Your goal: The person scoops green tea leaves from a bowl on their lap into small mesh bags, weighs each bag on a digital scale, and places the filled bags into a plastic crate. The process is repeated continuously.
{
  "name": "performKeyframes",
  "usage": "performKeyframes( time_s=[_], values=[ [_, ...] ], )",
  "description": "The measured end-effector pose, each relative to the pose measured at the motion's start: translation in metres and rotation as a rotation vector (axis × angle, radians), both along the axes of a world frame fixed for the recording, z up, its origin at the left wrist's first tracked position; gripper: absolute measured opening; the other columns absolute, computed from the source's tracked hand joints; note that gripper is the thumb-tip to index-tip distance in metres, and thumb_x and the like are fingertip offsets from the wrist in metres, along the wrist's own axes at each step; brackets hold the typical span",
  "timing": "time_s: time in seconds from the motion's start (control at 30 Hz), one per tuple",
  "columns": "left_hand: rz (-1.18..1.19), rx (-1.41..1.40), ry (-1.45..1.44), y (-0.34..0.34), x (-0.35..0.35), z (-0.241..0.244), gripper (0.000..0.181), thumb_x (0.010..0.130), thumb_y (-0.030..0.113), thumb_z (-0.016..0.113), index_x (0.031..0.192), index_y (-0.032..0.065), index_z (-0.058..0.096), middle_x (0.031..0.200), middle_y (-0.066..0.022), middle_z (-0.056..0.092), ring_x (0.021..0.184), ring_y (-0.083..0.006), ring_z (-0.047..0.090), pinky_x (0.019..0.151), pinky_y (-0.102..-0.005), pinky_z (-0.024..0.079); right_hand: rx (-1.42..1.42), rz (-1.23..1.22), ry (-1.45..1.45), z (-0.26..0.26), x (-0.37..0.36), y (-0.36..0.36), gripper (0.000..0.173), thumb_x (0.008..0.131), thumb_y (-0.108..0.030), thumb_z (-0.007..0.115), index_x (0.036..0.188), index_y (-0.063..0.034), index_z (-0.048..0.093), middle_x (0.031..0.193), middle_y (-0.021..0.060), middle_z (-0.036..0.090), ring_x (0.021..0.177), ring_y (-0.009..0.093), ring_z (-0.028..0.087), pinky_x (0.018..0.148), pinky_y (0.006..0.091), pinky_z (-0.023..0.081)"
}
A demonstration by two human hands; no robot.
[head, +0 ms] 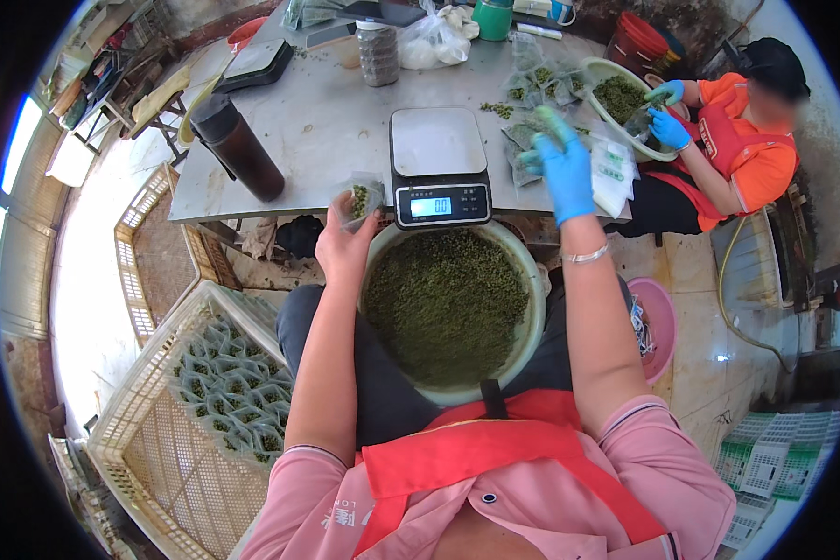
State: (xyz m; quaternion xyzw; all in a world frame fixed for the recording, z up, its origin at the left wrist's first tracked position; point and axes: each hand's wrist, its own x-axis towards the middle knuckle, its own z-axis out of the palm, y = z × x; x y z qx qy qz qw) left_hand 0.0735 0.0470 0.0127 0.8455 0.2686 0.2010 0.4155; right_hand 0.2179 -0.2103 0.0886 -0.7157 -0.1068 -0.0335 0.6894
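My left hand (350,234), bare, holds a small clear plastic bag (361,201) with green peppercorn-like berries, left of a digital scale (439,168). The scale's pan carries nothing and its display is lit. My right hand (563,164), in a blue glove with green-stained fingertips, is raised with fingers apart, holding nothing, over the table's right part. Beside it lie filled bags (523,150) and a stack of flat printed bags (612,175). In my lap rests a large pale green basin (536,308) of loose green berries (448,308).
A dark bottle (241,150) stands on the metal table (322,140). At lower left, a plastic crate (175,476) holds many filled bags (231,385). A co-worker (735,140) handles a bag over another basin (595,70) at right. A pink basin (661,329) is on the floor.
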Motion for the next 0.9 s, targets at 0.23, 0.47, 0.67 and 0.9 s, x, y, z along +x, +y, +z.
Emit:
performKeyframes(
  time_s=[0.23, 0.47, 0.67, 0.9],
  values=[
    [0.0, -0.002, 0.006, 0.003, -0.001, -0.006, 0.067, 0.07, 0.054, 0.069, 0.12, 0.0131, 0.05, 0.108, -0.0093, 0.064, 0.093, -0.0313, 0.063, 0.081, -0.0378, 0.047, -0.198, -0.065, 0.283, -0.025, 0.11, -0.031, 0.034, 0.087, -0.03, 0.056, 0.113, -0.0096, 0.06, 0.087, 0.0045, 0.066, 0.053, 0.013, 0.058, 0.042, 0.0256, 0.04],
    [-0.046, -0.125, -0.087, 0.014, -0.014, -0.012, 0.061, 0.079, 0.05, 0.061, 0.122, 0.0075, 0.05, 0.111, -0.0126, 0.063, 0.101, -0.0306, 0.06, 0.086, -0.0359, 0.045, -0.154, -0.088, -0.1, 0.01, 0.018, 0.044, 0.032, 0.087, -0.014, 0.052, 0.117, -0.0067, 0.06, 0.101, 0.0087, 0.065, 0.055, 0.012, 0.06, 0.049, 0.0238, 0.046],
    [0.066, -0.344, -0.379, 0.049, -0.087, 0.009, 0.05, 0.089, 0.044, 0.052, 0.118, 0.0042, 0.053, 0.096, -0.0189, 0.065, 0.073, -0.0292, 0.066, 0.073, -0.0361, 0.048, -0.38, 0.242, -0.331, -0.082, -0.03, 0.101, 0.042, 0.085, -0.007, 0.056, 0.126, -0.0021, 0.05, 0.119, 0.0133, 0.057, 0.09, 0.017, 0.062, 0.076, 0.0249, 0.05],
    [0.57, 0.271, 0.096, 0.12, -0.346, 0.056, 0.052, 0.089, 0.05, 0.045, 0.124, 0.0117, 0.049, 0.078, -0.0156, 0.067, 0.08, -0.0312, 0.066, 0.074, -0.0406, 0.047, -0.09, 0.331, 0.044, -0.073, -0.087, 0.029, 0.034, 0.091, -0.006, 0.05, 0.124, -0.0015, 0.052, 0.112, 0.0105, 0.061, 0.079, 0.013, 0.062, 0.074, 0.0255, 0.05]
  ],
)
